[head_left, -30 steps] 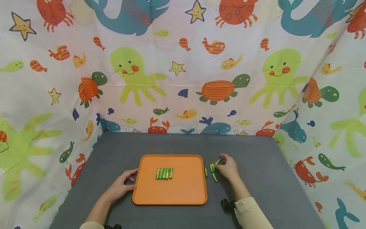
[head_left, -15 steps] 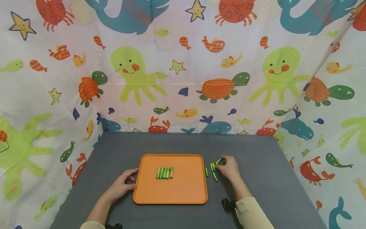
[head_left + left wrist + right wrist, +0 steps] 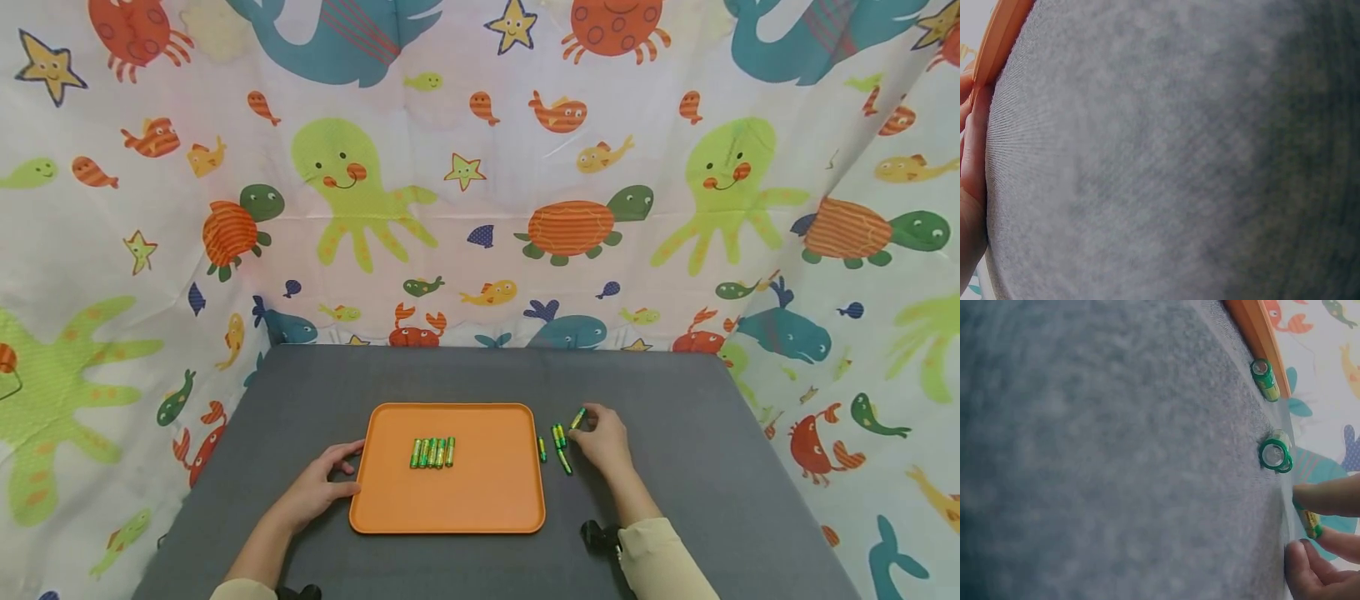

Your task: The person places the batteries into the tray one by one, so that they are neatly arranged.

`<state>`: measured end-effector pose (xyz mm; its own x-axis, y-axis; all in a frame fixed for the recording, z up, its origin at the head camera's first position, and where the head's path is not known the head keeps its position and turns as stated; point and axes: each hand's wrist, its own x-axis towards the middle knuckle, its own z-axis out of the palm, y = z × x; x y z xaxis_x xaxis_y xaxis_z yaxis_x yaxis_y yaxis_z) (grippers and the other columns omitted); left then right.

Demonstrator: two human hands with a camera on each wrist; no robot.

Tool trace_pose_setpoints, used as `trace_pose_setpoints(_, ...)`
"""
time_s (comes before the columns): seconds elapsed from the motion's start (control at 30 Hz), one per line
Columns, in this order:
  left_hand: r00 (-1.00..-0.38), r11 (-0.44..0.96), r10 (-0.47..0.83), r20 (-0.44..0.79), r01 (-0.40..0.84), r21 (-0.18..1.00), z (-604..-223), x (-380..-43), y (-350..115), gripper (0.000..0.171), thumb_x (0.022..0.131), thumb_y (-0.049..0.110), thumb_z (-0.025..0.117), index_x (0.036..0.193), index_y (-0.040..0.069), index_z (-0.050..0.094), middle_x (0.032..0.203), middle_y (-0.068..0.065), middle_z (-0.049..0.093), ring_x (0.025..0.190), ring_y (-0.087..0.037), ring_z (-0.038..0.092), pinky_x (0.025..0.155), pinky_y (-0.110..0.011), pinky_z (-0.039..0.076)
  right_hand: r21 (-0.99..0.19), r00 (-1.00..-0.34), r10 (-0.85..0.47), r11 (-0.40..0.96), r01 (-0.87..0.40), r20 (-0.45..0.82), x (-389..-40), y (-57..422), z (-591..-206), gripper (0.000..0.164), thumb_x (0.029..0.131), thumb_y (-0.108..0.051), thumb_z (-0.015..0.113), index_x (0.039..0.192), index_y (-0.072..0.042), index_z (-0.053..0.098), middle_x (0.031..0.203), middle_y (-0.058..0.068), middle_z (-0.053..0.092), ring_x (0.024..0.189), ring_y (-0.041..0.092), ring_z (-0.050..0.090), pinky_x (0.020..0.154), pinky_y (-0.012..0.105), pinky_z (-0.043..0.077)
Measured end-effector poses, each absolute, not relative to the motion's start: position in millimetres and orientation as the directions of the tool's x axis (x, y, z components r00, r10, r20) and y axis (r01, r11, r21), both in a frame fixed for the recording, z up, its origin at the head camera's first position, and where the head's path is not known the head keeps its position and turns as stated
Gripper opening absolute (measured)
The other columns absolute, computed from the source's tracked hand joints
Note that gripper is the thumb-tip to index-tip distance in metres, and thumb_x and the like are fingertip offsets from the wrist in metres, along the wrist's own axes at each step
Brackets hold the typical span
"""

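"Orange tray [image 3: 480, 508] on the tabletop [image 3: 637, 383]: how does the left hand [image 3: 313, 490] meet it?"

"From the side. The forearm slants in from the near left, and the thumb and fingers spread apart along the left rim, touching it without closing round it."

"And the right hand [image 3: 606, 442]?"

"That one grasps. It pinches a green battery [image 3: 577, 418] between thumb and finger, to the right of the tray. The battery points diagonally away; I can't tell whether it touches the tabletop."

"How's that arm placed?"

"It reaches forward and leftward from the near right, pale sleeve [image 3: 663, 554] ending above the wrist, fingers bent inward."

"Other batteries?"

"A row of five batteries [image 3: 432, 452] lies on the tray. A single battery [image 3: 542, 450] sits just beside its right rim, and more loose batteries [image 3: 559, 436] lie between that one and the right hand."
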<state>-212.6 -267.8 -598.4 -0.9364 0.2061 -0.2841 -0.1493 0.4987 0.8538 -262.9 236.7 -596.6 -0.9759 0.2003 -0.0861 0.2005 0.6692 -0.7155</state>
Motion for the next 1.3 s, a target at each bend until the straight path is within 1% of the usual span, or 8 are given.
trace_pose_setpoints(0.13, -0.937, 0.493, 0.203, -0.284, -0.153, 0.856, -598.6, -212.3, -268.2, 0.074, 0.084, 0.014, 0.081, 0.151, 0.018, 0.049, 0.147, -0.007, 0.048, 0.108, -0.023, 0.051, 0.089, -0.037, 0.043, -0.753, -0.971, 0.231, 0.626, 0.201, -0.067, -261.4, 235.4, -593.6, 0.059, 0.084, -0.012, 0.077, 0.138, 0.001, 0.056, 0.122, 0.024, 0.067, 0.110, 0.037, 0.067, 0.090, 0.050, 0.052)
trace_pose_setpoints(0.3, -0.934, 0.480, 0.212, -0.287, -0.156, 0.863, -599.1, -211.3, -268.2, 0.075, 0.084, 0.013, 0.080, 0.151, 0.017, 0.048, 0.147, -0.009, 0.047, 0.107, -0.023, 0.051, 0.087, -0.036, 0.044, -0.804, -0.969, 0.241, 0.563, 0.191, -0.062, -260.1, 232.3, -590.3, 0.060, 0.085, -0.012, 0.077, 0.140, -0.002, 0.055, 0.123, 0.020, 0.068, 0.108, 0.033, 0.069, 0.083, 0.044, 0.056)
trace_pose_setpoints(0.5, -0.935, 0.468, 0.212, -0.284, -0.158, 0.869, -598.4, -210.8, -267.0, 0.075, 0.084, 0.011, 0.079, 0.152, 0.015, 0.047, 0.148, -0.010, 0.046, 0.108, -0.024, 0.050, 0.086, -0.035, 0.045, -0.898, -0.980, 0.177, 0.412, 0.157, -0.090, -261.6, 219.3, -576.1, 0.062, 0.087, -0.011, 0.077, 0.143, -0.004, 0.054, 0.130, 0.020, 0.063, 0.114, 0.033, 0.067, 0.085, 0.040, 0.057)
trace_pose_setpoints(0.6, -0.935, 0.468, 0.209, -0.287, -0.162, 0.869, -597.7, -210.8, -266.8, 0.075, 0.084, 0.010, 0.079, 0.152, 0.015, 0.047, 0.148, -0.010, 0.046, 0.108, -0.024, 0.050, 0.086, -0.035, 0.045, -0.913, -0.984, 0.150, 0.379, 0.147, -0.096, -260.9, 207.5, -566.3, 0.061, 0.087, -0.010, 0.077, 0.143, -0.006, 0.054, 0.131, 0.017, 0.063, 0.115, 0.031, 0.066, 0.086, 0.039, 0.056)
trace_pose_setpoints(0.87, -0.936, 0.477, 0.202, -0.290, -0.165, 0.863, -597.1, -212.2, -266.4, 0.074, 0.084, 0.012, 0.080, 0.151, 0.016, 0.048, 0.147, -0.009, 0.047, 0.107, -0.023, 0.051, 0.087, -0.035, 0.045, -0.932, -0.994, 0.058, 0.349, 0.102, -0.088, -255.2, 168.2, -550.8, 0.055, 0.084, -0.005, 0.077, 0.137, -0.011, 0.061, 0.125, 0.014, 0.065, 0.105, 0.026, 0.068, 0.079, 0.036, 0.057)
trace_pose_setpoints(1.03, -0.939, 0.479, 0.206, -0.276, -0.149, 0.865, -599.8, -213.2, -267.6, 0.075, 0.083, 0.011, 0.080, 0.151, 0.016, 0.048, 0.147, -0.009, 0.047, 0.107, -0.023, 0.051, 0.086, -0.033, 0.045, -0.933, -0.996, -0.026, 0.353, 0.071, -0.086, -253.1, 143.7, -552.9, 0.053, 0.083, -0.002, 0.078, 0.134, -0.008, 0.063, 0.119, 0.014, 0.067, 0.099, 0.025, 0.069, 0.078, 0.037, 0.058)
trace_pose_setpoints(1.23, -0.940, 0.477, 0.212, -0.267, -0.139, 0.868, -602.5, -213.5, -268.0, 0.074, 0.084, 0.011, 0.079, 0.150, 0.016, 0.048, 0.147, -0.009, 0.047, 0.107, -0.023, 0.050, 0.086, -0.032, 0.046, -0.907, -0.987, -0.120, 0.418, 0.050, -0.110, -249.6, 119.0, -560.3, 0.056, 0.084, -0.006, 0.079, 0.137, -0.007, 0.061, 0.121, 0.013, 0.067, 0.102, 0.028, 0.068, 0.080, 0.040, 0.057)
trace_pose_setpoints(1.3, -0.941, 0.475, 0.208, -0.266, -0.141, 0.869, -601.9, -213.1, -267.8, 0.074, 0.084, 0.011, 0.079, 0.150, 0.016, 0.049, 0.146, -0.009, 0.047, 0.107, -0.023, 0.050, 0.086, -0.032, 0.045, -0.901, -0.980, -0.157, 0.433, 0.043, -0.122, -248.8, 111.8, -564.2, 0.057, 0.085, -0.007, 0.079, 0.139, -0.006, 0.059, 0.123, 0.013, 0.065, 0.103, 0.027, 0.068, 0.080, 0.039, 0.057)
